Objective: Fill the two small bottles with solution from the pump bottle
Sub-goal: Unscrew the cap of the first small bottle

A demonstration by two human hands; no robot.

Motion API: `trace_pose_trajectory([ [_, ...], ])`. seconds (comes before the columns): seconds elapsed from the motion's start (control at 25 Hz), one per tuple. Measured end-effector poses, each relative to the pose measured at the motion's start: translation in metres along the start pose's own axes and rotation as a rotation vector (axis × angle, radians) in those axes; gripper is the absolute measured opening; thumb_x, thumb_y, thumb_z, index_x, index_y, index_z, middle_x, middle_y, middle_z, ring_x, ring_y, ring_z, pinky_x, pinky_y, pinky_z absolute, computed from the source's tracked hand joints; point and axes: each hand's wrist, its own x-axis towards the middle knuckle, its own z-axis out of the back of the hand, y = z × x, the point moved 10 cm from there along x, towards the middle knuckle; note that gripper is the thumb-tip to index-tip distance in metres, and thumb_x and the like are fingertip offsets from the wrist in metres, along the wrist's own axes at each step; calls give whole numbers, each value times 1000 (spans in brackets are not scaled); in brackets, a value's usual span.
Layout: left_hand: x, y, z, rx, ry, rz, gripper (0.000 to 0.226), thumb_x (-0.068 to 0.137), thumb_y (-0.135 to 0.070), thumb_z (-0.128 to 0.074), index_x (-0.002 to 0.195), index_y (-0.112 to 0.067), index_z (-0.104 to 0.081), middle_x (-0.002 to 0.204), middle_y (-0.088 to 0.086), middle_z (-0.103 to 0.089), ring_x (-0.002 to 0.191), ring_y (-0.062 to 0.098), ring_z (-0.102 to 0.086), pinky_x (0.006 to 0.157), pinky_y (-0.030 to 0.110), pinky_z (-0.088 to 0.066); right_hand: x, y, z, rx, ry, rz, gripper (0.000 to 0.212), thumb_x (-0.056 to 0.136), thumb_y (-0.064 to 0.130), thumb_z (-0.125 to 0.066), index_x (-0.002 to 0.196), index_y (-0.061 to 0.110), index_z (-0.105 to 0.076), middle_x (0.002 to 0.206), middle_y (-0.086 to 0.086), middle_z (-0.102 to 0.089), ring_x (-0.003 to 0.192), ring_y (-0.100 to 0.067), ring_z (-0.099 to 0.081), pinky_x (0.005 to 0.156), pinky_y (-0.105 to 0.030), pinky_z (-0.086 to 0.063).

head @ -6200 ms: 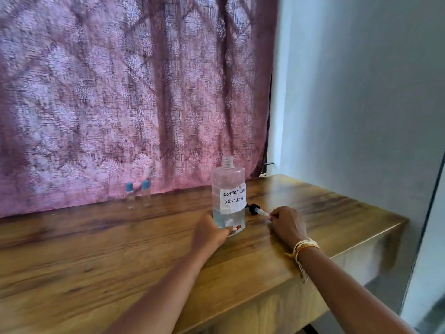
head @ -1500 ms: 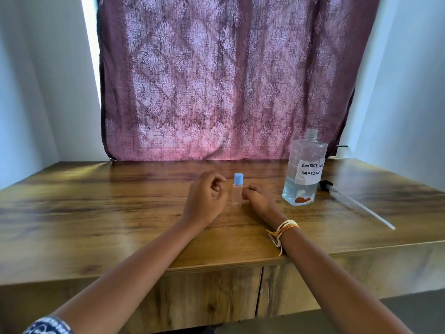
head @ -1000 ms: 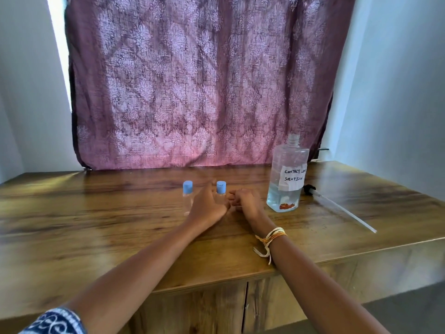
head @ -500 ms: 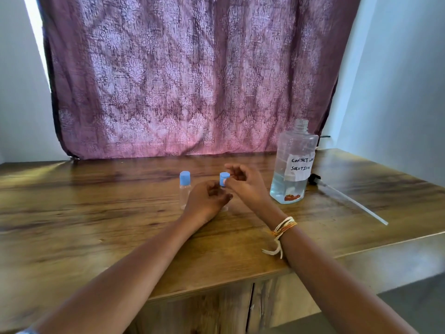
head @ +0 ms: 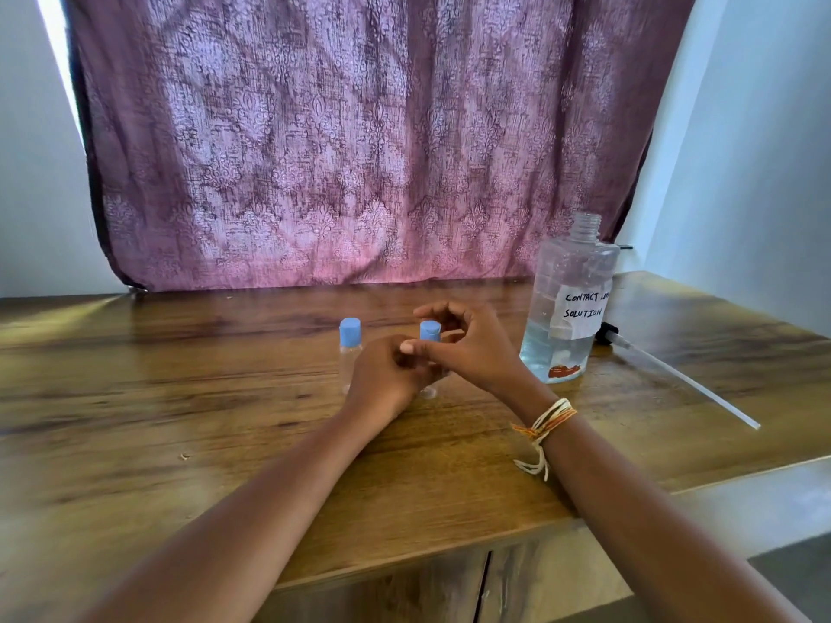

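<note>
- Left to right then: white wall [head: 31,182] at far left, a strip of bright light along the curtain's left edge.
- Purple patterned curtain [head: 359,141] hangs behind the wooden table [head: 135,433], covers most of the back.
- Left small bottle [head: 350,353]: clear, blue cap on, upright on the table, just left of the left hand; contact with the hand cannot be told.
- Left hand [head: 386,379]: back of hand to camera, fingers curled round the body of the right small bottle, holding it down on the table.
- Right small bottle [head: 429,335]: upright, base on the table, mostly hidden by both hands; blue cap [head: 430,331] on top and a bit of the base show.
- Right hand [head: 467,344]: above and right of that bottle, thumb and fingers curled in around the blue cap; a firm pinch on the cap cannot be confirmed, fingertips look touching or just beside it.
- Thread bracelet [head: 546,420], orange and cream strands, on the right wrist, loose ends hanging.
- Pump bottle [head: 569,303]: big clear bottle, upright, right of the hands and apart from them, neck open, no pump on it. Handwritten label reads "CONTACT ... SOLUTION". Clear liquid in the lower part, small orange-red thing at the bottom.
- Pump head with dip tube [head: 674,375]: lies flat on the table right of the pump bottle, black head near the bottle's base, tube running toward the right table edge.
- Pale wall [head: 742,150] on the right.
- Cabinet front [head: 449,591] below the table's near edge.
</note>
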Motion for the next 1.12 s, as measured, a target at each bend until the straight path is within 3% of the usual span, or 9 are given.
trace_pose_trajectory([
  [0.16, -2, 4, 1, -45, -9, 29, 17, 72, -20, -83, 81, -9, -73, 63, -8, -66, 49, -8, -56, 51, 9, -40, 1, -4, 6, 21, -20, -33, 35, 63, 16, -90, 92, 7, -73, 84, -7, -75, 74, -14, -68, 74, -35, -58],
  [0.48, -6, -4, 1, -17, -12, 20, 7, 80, -16, -76, 86, -19, -74, 73, -6, -72, 57, -8, -63, 50, 5, -43, 0, -4, 9, 103, -28, -56, 29, 62, 8, -89, 86, 5, -73, 85, -14, -75, 77, -19, -71, 74, -32, -59],
  [0.72, -6, -1, -2, -74, 15, 68, 17, 79, -13, -78, 95, -15, -74, 78, -7, -72, 62, -7, -66, 56, 8, -51, 1, -4, 3, 178, 107, -42, 30, 77, -5, -74, 106, -1, -70, 102, -19, -72, 92, -23, -69, 84, -31, -58],
  [0.8, -6, 1, -1, -83, 4, 72, 18, 78, -15, -79, 96, -14, -75, 83, -5, -74, 70, -2, -68, 61, 9, -52, -2, -5, -6, 183, 185, -56, 36, 81, -5, -69, 116, 4, -67, 111, -15, -72, 103, -21, -68, 90, -33, -56],
  [0.88, -6, -1, -1, -40, 14, 40, 17, 78, -18, -78, 95, -15, -76, 84, -3, -75, 75, 4, -68, 63, 14, -51, -5, -5, -16, 112, 250, -57, 49, 78, 7, -77, 124, 14, -62, 116, -4, -70, 108, -13, -66, 90, -25, -55],
  [1.0, -7, -4, 1, -30, 9, 24, 7, 77, -19, -79, 81, -19, -73, 70, -7, -70, 63, -2, -62, 55, 10, -45, -4, -4, -6, 56, 139, -78, 57, 68, 16, -87, 119, 17, -61, 97, 4, -65, 86, -5, -61, 74, -12, -52],
  [1.12, -7, -1, 0, -92, 2, 43, 15, 76, -16, -81, 88, -19, -72, 78, -4, -73, 72, 4, -68, 66, 17, -54, 0, -6, 3, 166, 64, -87, 52, 71, 4, -83, 118, 8, -62, 85, -2, -67, 78, -9, -61, 74, -18, -53],
])
